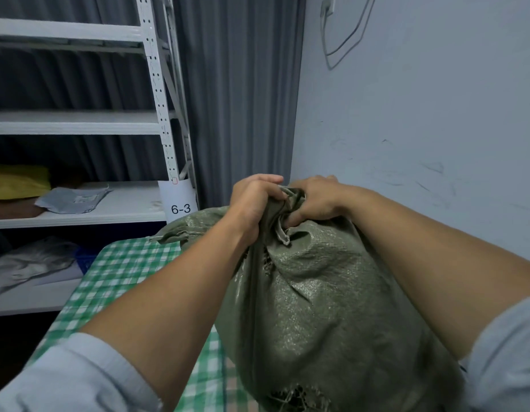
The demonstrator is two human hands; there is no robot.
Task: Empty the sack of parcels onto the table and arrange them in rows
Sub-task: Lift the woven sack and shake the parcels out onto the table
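Note:
A bulging green woven sack [317,307] stands on the table with the green-and-white checked cloth [121,272]. Its top is bunched together into a neck. My left hand [253,200] grips the bunched cloth from the left, fingers curled round it. My right hand [314,200] grips the same neck from the right. The two hands sit close together at the sack's top. The sack has a frayed hole near its bottom. No parcel from inside the sack shows.
A white metal shelf rack [156,93] stands at the left, with a tag reading 6-3 [180,203]. Grey mailers [73,199] and a yellow bag [17,179] lie on its shelves. A grey curtain [243,99] hangs behind. A pale wall [421,129] stands close on the right.

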